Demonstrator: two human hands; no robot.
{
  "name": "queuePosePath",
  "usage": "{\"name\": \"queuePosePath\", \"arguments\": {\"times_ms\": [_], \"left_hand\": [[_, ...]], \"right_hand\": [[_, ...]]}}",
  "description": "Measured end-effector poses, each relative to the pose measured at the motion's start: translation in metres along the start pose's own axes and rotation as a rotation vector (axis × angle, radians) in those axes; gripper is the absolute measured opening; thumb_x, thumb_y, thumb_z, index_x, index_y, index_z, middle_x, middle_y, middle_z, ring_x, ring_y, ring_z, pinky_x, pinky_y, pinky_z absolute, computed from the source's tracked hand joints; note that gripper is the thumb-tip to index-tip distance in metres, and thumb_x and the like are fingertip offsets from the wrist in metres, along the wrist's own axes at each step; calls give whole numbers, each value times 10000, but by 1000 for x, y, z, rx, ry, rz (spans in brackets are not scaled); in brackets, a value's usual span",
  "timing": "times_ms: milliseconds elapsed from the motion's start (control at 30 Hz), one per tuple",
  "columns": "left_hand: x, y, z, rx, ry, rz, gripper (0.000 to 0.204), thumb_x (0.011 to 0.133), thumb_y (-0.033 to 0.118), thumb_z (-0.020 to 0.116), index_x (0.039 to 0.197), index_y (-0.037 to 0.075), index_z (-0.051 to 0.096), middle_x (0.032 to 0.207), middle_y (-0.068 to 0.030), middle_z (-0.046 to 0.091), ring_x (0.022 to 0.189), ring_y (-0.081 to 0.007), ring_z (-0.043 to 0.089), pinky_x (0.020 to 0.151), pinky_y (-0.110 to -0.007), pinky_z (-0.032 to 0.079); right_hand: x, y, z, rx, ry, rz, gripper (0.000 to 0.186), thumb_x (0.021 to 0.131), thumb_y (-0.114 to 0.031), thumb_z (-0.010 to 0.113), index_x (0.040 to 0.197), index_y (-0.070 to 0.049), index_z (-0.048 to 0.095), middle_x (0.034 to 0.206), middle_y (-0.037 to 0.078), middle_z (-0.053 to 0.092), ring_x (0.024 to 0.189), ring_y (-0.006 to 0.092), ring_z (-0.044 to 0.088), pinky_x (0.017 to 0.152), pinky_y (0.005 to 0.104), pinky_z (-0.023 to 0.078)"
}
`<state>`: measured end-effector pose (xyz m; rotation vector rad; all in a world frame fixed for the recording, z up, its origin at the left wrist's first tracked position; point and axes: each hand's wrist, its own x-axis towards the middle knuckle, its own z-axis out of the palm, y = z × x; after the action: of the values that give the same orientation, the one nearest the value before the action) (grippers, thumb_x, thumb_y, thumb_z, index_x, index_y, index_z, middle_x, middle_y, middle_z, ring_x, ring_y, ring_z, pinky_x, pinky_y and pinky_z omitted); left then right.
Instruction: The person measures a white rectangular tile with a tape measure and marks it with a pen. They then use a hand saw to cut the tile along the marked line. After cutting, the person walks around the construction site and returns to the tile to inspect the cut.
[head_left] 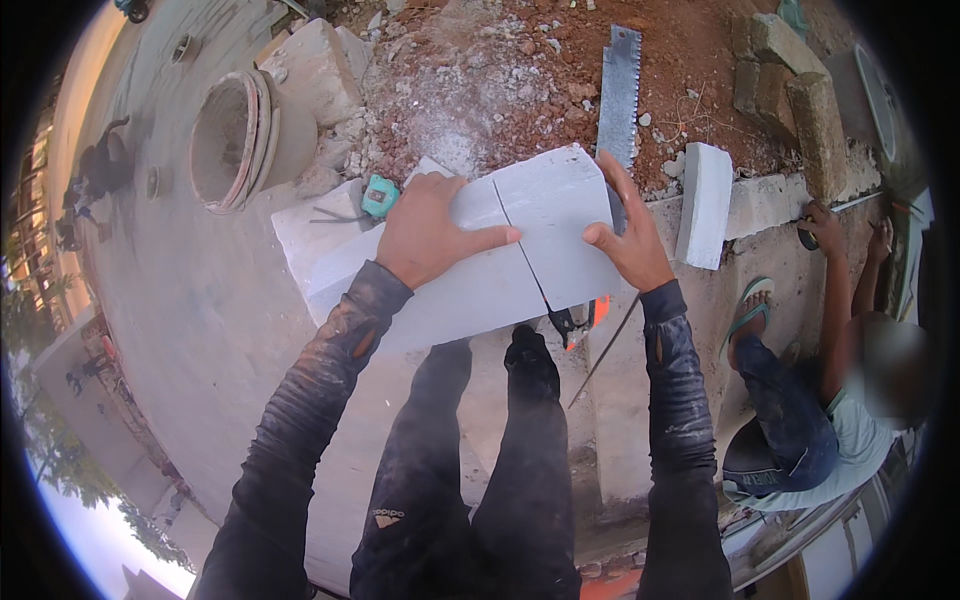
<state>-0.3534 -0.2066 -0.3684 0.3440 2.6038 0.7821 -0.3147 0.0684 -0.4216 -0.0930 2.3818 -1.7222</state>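
A white, chalky building block [540, 225] lies across in front of me, a thin dark line running over it near its right end. My left hand [430, 230] grips it left of that line, fingers over the far edge and thumb on top. My right hand [635, 230] clasps the right end, thumb on the near face. A toothed saw blade [618, 95] extends beyond my right hand. Below the block's near edge shows a black and orange piece [585, 322]; whether it belongs to the saw, I cannot tell. A teal tape measure [380, 196] sits beside my left hand.
A smaller white block [704, 205] leans on the ledge at right. Further right another person [800, 430] crouches, arms reaching forward. A dusty bucket [235, 140] stands at far left near a concrete chunk [315, 75]. Brown blocks [815, 120] and red soil [560, 80] lie beyond.
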Motion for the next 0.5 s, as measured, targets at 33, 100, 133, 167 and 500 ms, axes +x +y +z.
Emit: {"name": "queuePosePath", "arguments": {"times_ms": [33, 100, 133, 167, 500], "left_hand": [[-5, 10, -5, 6, -60, -59, 874, 635, 590, 808, 1116, -112, 606, 1037, -209, 597, 1036, -345, 558, 913, -411, 451], [-15, 14, -11, -23, -6, -33, 868, 628, 570, 824, 1113, -115, 603, 1048, -206, 593, 1040, -346, 554, 916, -412, 450], [-21, 13, -14, -30, 24, -23, 866, 624, 560, 832, 1112, -117, 602, 1054, -205, 591, 1042, -347, 553, 917, -413, 449], [-26, 11, -17, -42, 49, -8, 861, 620, 551, 839, 1109, -117, 601, 1058, -203, 588, 1040, -347, 553, 918, -414, 449], [-36, -13, -25, -95, 173, 99, 829, 627, 561, 827, 1091, -87, 598, 992, -186, 568, 963, -344, 549, 879, -431, 444]], "right_hand": [[5, -4, 2, 60, -29, 22, 986, 764, -536, 758, 1455, 21, 328, 1398, 214, 463, 1311, 304, 442, 1096, 401, 322], [13, -13, 11, 193, -93, 62, 1001, 757, -539, 761, 1451, 37, 330, 1389, 209, 478, 1296, 290, 457, 1087, 392, 334], [15, -17, 13, 206, -95, 84, 989, 758, -527, 764, 1446, 42, 339, 1381, 207, 487, 1286, 282, 467, 1081, 389, 341], [15, -20, 12, 219, -97, 107, 977, 760, -514, 766, 1442, 46, 347, 1372, 204, 497, 1276, 275, 476, 1075, 386, 348], [37, -39, 16, 292, -155, 124, 897, 764, -397, 784, 1415, 78, 391, 1313, 171, 553, 1203, 217, 528, 1043, 347, 374]]}}
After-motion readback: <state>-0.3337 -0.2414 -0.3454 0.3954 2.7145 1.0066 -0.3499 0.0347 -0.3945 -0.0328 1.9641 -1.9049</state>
